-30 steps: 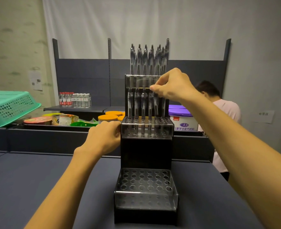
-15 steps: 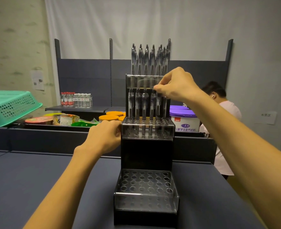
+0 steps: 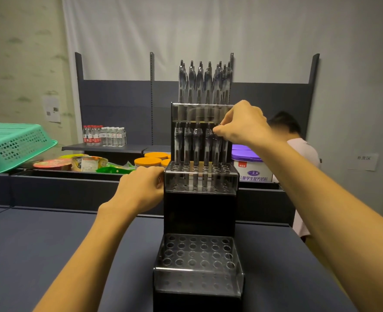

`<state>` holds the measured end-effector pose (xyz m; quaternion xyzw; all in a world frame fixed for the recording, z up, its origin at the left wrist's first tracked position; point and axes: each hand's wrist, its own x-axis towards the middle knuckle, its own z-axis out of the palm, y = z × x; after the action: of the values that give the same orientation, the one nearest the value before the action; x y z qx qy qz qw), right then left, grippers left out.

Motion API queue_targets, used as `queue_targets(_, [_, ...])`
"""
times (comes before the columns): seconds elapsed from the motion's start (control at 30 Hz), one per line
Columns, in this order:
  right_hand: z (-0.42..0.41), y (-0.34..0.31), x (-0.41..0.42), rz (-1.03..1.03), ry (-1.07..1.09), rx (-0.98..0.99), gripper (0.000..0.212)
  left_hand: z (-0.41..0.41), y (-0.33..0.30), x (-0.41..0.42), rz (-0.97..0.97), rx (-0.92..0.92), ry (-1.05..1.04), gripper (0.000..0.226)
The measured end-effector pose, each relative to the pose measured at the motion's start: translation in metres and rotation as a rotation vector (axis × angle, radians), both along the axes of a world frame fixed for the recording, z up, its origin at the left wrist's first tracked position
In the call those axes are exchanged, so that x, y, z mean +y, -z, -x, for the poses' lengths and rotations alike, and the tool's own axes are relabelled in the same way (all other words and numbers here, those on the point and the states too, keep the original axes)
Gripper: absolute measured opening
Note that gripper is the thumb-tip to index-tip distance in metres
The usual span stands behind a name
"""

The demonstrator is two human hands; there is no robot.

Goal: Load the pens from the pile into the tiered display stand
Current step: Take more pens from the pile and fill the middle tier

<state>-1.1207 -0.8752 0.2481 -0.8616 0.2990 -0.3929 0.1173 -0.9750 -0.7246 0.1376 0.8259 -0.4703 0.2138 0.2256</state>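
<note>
A black three-tier display stand [image 3: 198, 212] with clear perforated trays stands on the dark table. Its top tier holds several upright pens [image 3: 205, 84]. The middle tier holds a back row of pens [image 3: 187, 143]. The bottom tier [image 3: 197, 255] shows only open holes. My right hand [image 3: 242, 124] pinches the top of a pen [image 3: 216, 152] at the right end of the middle row. My left hand [image 3: 141, 188] grips the left edge of the middle tier. No loose pile of pens is in view.
A green basket [image 3: 12, 147] sits upside down at the left. Behind the table lie food packages [image 3: 87, 163], orange-lidded jars [image 3: 147, 162], water bottles [image 3: 105, 136] and a purple-lidded tub [image 3: 251, 167]. Another person [image 3: 298, 149] is behind my right arm.
My right hand has dropped slightly with the pen, shifting from near the top tier's front down to the middle row. My left hand has stayed on the stand.
</note>
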Motion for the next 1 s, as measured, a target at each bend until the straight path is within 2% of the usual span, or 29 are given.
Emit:
queue_targets(0.23, [-0.004,0.006,0.005,-0.002,0.041,0.0,0.021,0.0,-0.004,0.001,0.001,-0.02,0.02,0.017])
queue_targets(0.37, [0.0,0.01,0.022,0.096,0.072,-0.081,0.022,-0.002,-0.008,0.005,0.017,-0.064,0.038,0.019])
queue_targets(0.57, [-0.025,0.023,0.067,0.172,-0.022,-0.102,0.021,-0.014,-0.004,0.027,0.004,-0.058,0.046,0.017])
queue_targets(0.77, [-0.077,0.043,0.13,0.184,-0.075,-0.079,0.021,-0.055,0.002,0.086,-0.006,-0.016,0.019,0.02])
queue_targets(1.0, [-0.174,0.08,0.233,0.205,-0.146,-0.032,0.018,-0.128,0.015,0.193,-0.049,-0.006,-0.047,0.018])
